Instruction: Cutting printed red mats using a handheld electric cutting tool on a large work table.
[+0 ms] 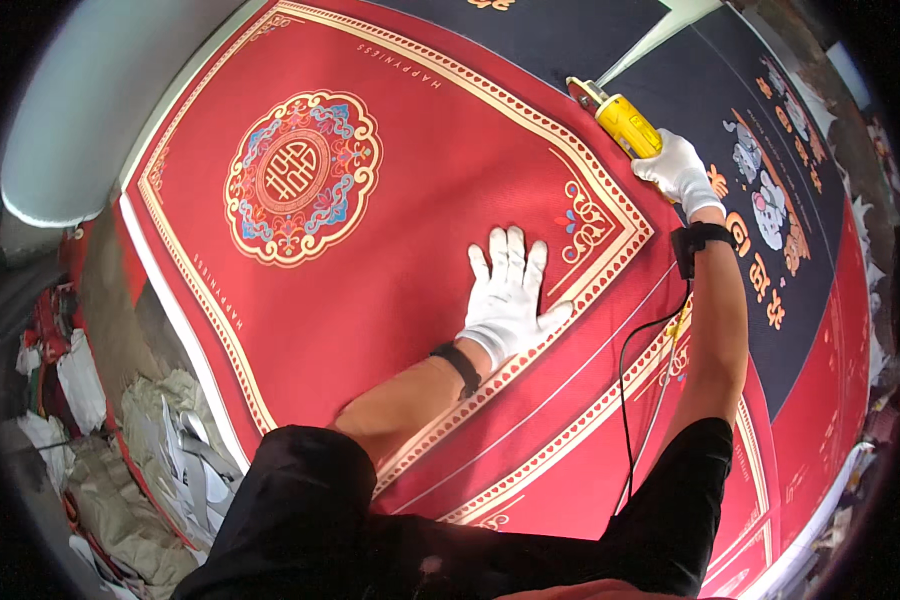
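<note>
Yellow power tool (630, 127) grasped in your right hand (678, 172).
Its head sits at the far-right edge of the red mat (420, 200), beside the dark sheet (695, 95); your left hand (507, 298) lies flat on the mat, fingers spread, gripping nothing.

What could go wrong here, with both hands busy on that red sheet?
The yellow power tool in the right hand might stray into the red sheet or the dark sheet, as its head sits near where they meet. The sheet might shift if the left hand, spread flat on it, presses unevenly. The black cord beside the right forearm could snag.
</note>
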The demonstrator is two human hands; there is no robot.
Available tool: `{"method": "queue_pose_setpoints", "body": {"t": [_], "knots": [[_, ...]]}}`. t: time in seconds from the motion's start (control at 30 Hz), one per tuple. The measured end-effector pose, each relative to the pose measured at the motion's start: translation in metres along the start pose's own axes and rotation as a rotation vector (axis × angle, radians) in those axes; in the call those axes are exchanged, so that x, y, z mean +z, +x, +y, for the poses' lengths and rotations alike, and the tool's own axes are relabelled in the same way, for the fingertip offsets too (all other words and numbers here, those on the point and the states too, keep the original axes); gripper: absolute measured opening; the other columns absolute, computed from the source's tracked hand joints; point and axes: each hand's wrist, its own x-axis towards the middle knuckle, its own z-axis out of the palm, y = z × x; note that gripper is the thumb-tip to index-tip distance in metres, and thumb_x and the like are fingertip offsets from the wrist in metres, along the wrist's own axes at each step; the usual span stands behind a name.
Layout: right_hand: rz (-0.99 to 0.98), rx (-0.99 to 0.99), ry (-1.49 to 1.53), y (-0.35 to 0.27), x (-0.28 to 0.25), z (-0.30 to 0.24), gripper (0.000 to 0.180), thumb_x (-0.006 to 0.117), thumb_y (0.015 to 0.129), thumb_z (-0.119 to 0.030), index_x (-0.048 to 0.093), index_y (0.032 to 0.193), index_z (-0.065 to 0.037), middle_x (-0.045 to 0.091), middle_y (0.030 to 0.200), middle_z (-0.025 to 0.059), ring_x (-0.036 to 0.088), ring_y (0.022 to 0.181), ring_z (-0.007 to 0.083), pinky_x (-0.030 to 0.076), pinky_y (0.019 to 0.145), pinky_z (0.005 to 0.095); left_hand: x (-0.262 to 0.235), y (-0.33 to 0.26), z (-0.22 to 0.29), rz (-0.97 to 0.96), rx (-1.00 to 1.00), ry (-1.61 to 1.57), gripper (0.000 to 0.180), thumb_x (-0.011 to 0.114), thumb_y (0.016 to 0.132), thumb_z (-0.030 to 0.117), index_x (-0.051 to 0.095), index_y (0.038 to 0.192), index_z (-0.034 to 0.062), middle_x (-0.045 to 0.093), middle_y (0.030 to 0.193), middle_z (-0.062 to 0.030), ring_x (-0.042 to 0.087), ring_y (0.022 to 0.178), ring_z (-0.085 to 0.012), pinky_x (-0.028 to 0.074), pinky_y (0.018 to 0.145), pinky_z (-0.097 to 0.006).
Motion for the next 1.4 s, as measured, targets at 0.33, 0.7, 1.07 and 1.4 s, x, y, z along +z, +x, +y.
{"method": "queue_pose_setpoints", "body": {"t": [0.33,0.7,1.07,1.4], "knots": [[0.054,0.044,-0.224,-0.007,-0.010,-0.064,0.046,0.068,0.071,-0.032,0.059,0.109,-0.008,0.067,0.101,0.0212,0.063,0.098,0.0382,0.050,0.085,0.0416,-0.036,0.008,-0.034,-0.408,0.313,-0.526,0.081,0.051,0.087,0.058,0.035,0.145,0.0048,0.018,0.155,-0.0235,0.013,0.144,-0.0403,0.006,0.113,-0.060],[0.038,0.058,-0.290,0.022,-0.009,-0.117,0.044,0.069,0.074,-0.031,0.059,0.111,-0.011,0.067,0.101,0.0183,0.064,0.099,0.0354,0.050,0.085,0.0389,-0.142,0.179,-0.452,0.079,-0.493,0.396,0.079,0.031,0.090,0.067,0.026,0.151,0.0165,0.022,0.157,-0.0136,0.015,0.144,-0.0394,0.011,0.115,-0.056],[-0.005,-0.023,-0.162,0.073,-0.003,-0.170,0.043,0.072,0.071,-0.026,0.059,0.108,-0.007,0.068,0.095,0.0174,0.066,0.092,0.0331,0.050,0.082,0.0375,-0.138,0.182,-0.442,0.157,-0.456,0.397,0.078,0.034,0.090,0.066,0.029,0.149,0.0145,0.025,0.155,-0.0150,0.019,0.143,-0.0406,0.015,0.113,-0.058],[0.021,-0.071,-0.143,0.114,0.009,-0.239,0.047,0.070,0.068,-0.031,0.060,0.107,-0.005,0.067,0.099,0.0206,0.064,0.096,0.0359,0.049,0.084,0.0384,-0.150,0.179,-0.441,0.162,-0.449,0.310,0.079,0.037,0.089,0.063,0.032,0.147,0.0106,0.026,0.154,-0.0182,0.020,0.142,-0.0421,0.015,0.113,-0.060]]}}
